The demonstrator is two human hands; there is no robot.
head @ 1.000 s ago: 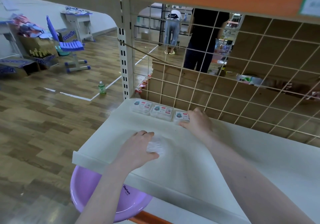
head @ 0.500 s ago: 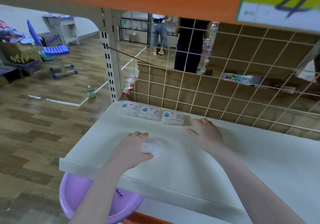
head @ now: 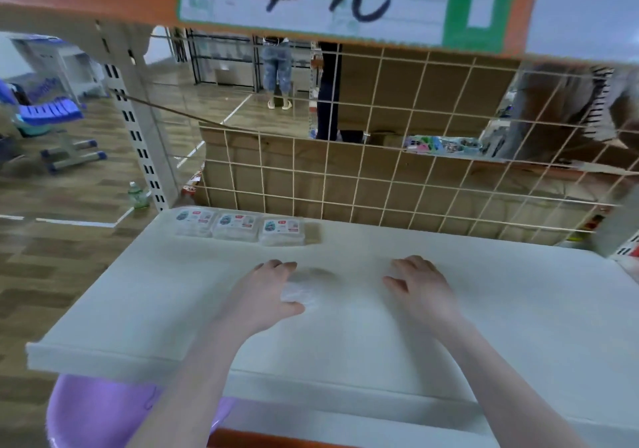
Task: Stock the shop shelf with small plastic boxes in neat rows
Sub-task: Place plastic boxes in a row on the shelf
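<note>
Presently, a fourth small plastic box (head: 300,292) is being held mid-shelf (head: 518,309) by the left hand (head: 262,295), fingers curled over it; its placement at three o'clock of the back row of three boxes (head: 238,226) is judged pending. The right hand (head: 420,288) is being kept relaxed, holding nothing, fingers spread above the shelf.

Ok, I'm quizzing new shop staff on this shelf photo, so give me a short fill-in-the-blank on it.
1. The row at the back of the shelf holds ___ small boxes.
2. The clear box out front is held by the ___ hand.
3. The right hand holds ___.
4. Below the shelf sits a ___ basin.

Missing words: three; left; nothing; purple
</note>
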